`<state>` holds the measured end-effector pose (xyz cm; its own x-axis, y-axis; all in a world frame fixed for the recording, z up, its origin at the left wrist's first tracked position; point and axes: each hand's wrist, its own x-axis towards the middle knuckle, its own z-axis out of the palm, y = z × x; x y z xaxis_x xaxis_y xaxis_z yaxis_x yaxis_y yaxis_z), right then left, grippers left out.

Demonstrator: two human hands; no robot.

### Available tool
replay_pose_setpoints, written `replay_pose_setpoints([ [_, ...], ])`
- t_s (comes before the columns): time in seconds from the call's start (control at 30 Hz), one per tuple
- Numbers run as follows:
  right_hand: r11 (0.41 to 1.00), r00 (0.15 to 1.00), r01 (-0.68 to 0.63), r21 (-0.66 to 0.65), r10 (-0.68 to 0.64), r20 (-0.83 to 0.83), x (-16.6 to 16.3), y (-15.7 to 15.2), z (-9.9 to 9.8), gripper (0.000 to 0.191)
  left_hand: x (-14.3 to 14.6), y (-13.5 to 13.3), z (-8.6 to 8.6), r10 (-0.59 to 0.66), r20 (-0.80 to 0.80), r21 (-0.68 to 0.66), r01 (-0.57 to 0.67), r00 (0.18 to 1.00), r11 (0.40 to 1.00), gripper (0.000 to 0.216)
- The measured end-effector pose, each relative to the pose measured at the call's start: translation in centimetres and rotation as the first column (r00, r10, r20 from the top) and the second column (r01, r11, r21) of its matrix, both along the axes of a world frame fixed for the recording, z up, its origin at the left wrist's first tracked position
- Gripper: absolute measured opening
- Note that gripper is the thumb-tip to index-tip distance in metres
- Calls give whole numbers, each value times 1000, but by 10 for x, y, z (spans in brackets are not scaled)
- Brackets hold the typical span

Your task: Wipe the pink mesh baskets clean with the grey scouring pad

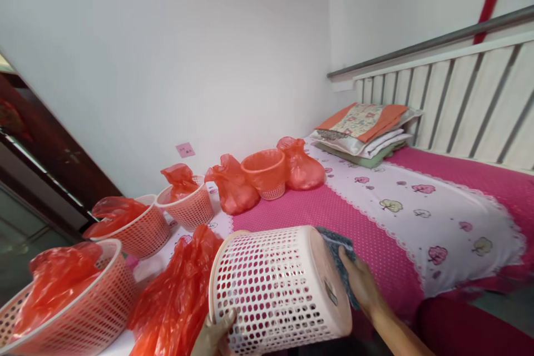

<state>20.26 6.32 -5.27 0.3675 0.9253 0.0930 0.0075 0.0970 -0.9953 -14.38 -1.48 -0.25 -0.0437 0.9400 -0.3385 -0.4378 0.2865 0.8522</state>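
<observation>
The pink lattice basket (279, 289), a round plastic bin pierced with small square holes, lies tipped on its side at the near edge of the bed, its solid base turned to the right. The left hand (214, 336) grips its open rim from below, fingers curled over the edge. The right hand (361, 283) presses a dark speckled cloth (337, 250) flat against the base. Just left of the basket lies a crumpled, glossy red plastic bag (175, 295). Beyond stand 4 more lattice baskets lined with red bags, the nearest (75, 311) at the left. 2 tied red bags (233, 183) sit farther back on the pink dotted bedspread (334, 211), with folded pillows (362, 133) by the slatted rail (459, 100).
</observation>
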Motion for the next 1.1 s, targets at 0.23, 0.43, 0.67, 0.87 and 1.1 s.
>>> replay_pose_setpoints([
  [0.23,990,989,-132,53,135,-57,-17,24,40,77,-4,-1,-3,-20,18,-18,20,1000,1000,102],
  [0.43,941,977,-213,263,197,84,-33,27,55,64,-9,6,-11,34,66,-72,-29,997,997,107],
  [0.67,830,909,-328,451,148,389,-36,11,73,42,-15,18,-23,115,128,-64,-108,985,992,94],
  [0.87,712,749,-494,499,57,660,-36,-2,89,42,-16,31,-26,198,136,-30,-196,971,980,83],
  [1.1,654,596,-611,446,9,803,-38,-21,87,55,-21,40,-25,277,85,-14,-277,957,961,67],
])
